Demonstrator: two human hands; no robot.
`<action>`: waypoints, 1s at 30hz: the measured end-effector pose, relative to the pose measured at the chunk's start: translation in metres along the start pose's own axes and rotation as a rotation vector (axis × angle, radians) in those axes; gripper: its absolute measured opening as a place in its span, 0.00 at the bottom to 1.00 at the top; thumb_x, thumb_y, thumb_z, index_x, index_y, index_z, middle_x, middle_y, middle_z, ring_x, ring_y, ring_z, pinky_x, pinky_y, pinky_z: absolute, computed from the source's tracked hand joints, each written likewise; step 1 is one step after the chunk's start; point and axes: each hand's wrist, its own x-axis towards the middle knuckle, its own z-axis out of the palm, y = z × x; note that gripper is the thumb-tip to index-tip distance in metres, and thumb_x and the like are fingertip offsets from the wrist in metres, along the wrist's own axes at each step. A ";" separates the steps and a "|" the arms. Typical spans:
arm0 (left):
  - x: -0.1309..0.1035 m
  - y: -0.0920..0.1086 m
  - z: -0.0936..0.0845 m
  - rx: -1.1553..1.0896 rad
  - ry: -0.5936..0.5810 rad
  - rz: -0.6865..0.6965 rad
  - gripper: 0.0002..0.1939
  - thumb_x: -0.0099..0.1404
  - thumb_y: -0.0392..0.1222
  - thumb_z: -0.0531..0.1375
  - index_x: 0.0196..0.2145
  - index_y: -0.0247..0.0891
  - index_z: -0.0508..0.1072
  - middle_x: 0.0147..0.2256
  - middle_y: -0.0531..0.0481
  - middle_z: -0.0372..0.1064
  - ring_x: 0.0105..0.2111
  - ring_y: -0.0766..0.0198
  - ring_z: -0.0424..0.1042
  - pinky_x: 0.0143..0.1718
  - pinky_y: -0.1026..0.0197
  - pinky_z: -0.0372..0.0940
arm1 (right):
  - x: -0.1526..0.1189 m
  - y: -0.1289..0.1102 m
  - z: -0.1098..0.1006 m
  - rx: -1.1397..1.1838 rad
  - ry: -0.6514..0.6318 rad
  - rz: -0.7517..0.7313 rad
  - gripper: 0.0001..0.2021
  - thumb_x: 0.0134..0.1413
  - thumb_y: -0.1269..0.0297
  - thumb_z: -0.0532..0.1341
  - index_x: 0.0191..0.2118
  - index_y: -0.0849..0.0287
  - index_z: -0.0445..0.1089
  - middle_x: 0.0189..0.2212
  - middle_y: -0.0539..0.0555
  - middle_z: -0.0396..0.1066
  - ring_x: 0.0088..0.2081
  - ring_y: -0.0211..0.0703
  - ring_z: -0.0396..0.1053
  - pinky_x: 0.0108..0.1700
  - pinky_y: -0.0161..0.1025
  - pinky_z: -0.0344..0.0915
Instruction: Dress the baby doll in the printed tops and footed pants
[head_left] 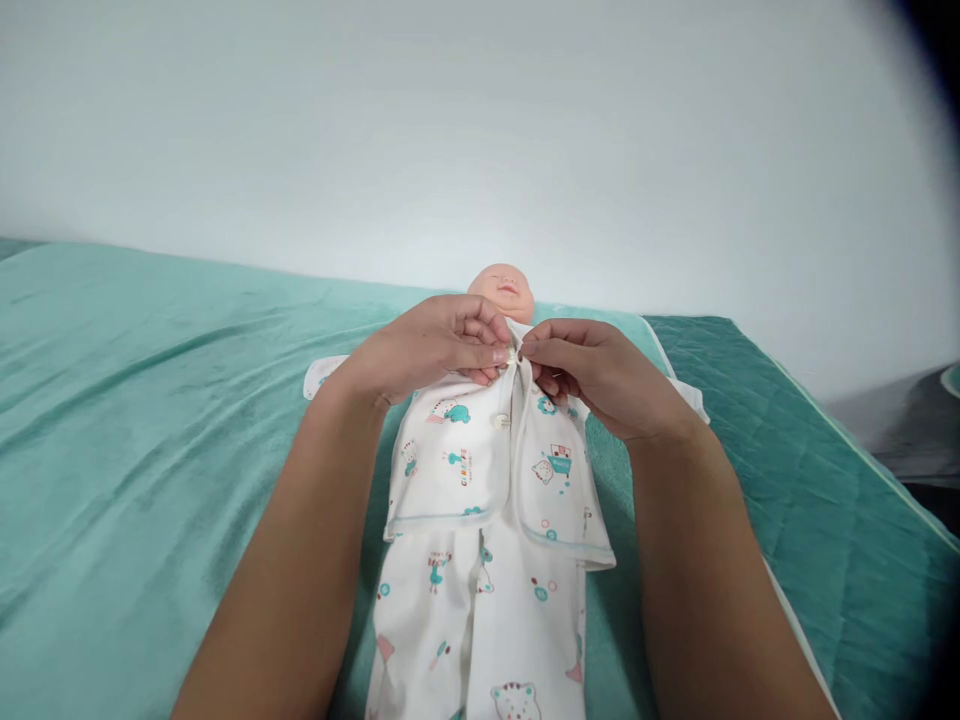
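A baby doll [504, 287] lies on its back, dressed in a white printed jacket [454, 470] and matching trousers [517, 620]. Just below its chin, my left hand [442, 340] pinches the jacket's left front edge near the collar. Opposite it, my right hand [585, 365] pinches the other front edge, the fingertips of both hands almost meeting. Something small and pale, perhaps a button, shows between them. Lower on the front, a round button [501, 422] is visible, and the two panels hang apart at the hem. The doll's arms are mostly hidden behind my wrists.
A light green blanket [150, 420] with soft folds lies under the doll. To the right is a darker green quilted mattress cover [825, 500] with a pale piped edge. A plain white wall [375, 130] rises behind the bed.
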 end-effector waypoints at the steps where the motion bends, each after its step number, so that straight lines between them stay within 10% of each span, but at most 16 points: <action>1: 0.000 0.000 0.000 -0.002 0.002 -0.002 0.06 0.59 0.36 0.64 0.35 0.36 0.73 0.30 0.51 0.70 0.30 0.69 0.70 0.34 0.63 0.70 | 0.000 -0.001 0.001 -0.007 0.007 0.001 0.11 0.54 0.60 0.63 0.25 0.59 0.68 0.21 0.47 0.63 0.23 0.31 0.60 0.24 0.32 0.54; 30: 0.003 -0.004 0.000 -0.023 -0.017 -0.014 0.06 0.59 0.34 0.64 0.36 0.36 0.72 0.32 0.50 0.71 0.31 0.69 0.71 0.34 0.64 0.69 | -0.003 -0.003 0.001 -0.023 -0.009 0.017 0.11 0.56 0.57 0.63 0.29 0.59 0.69 0.27 0.51 0.70 0.26 0.33 0.64 0.28 0.33 0.60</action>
